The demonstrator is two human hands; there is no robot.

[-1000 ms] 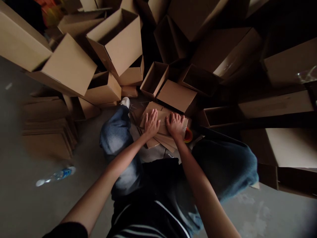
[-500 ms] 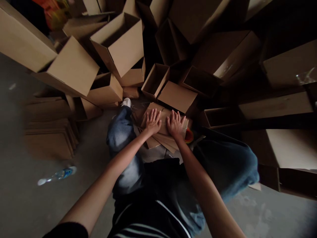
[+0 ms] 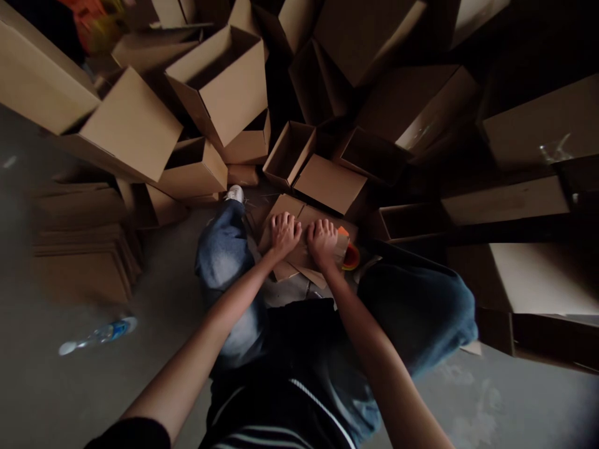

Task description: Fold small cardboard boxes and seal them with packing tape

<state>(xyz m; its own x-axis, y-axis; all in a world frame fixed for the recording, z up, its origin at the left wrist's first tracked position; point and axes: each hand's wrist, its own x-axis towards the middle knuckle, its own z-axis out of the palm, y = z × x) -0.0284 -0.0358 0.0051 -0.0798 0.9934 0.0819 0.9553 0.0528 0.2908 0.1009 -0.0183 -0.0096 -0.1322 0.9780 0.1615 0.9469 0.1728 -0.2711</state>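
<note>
Between my legs lies a small stack of flat brown cardboard (image 3: 299,254) with folded flaps. My left hand (image 3: 284,236) bears on its left part, fingers bent and curled over the board. Beside it my right hand (image 3: 322,242) grips the right part in the same way, fingers curled. The fingertips of both are partly hidden. Just right of the right hand, an orange-red ring (image 3: 357,257), like a tape roll, shows at the cardboard's edge. Past the stack, a closed carton face (image 3: 331,182) and an open box (image 3: 290,149) stand close by.
Many cartons crowd the far side and right, including a tall open box (image 3: 234,90) and a pale-topped box (image 3: 538,277). At left are stacked flat cardboard (image 3: 79,271) and a plastic bottle (image 3: 100,335) on the grey floor. My knees flank the work.
My fingers were stretched flat on the cardboard; now they are curled and drawn back toward me. The whole view has shifted slightly left.
</note>
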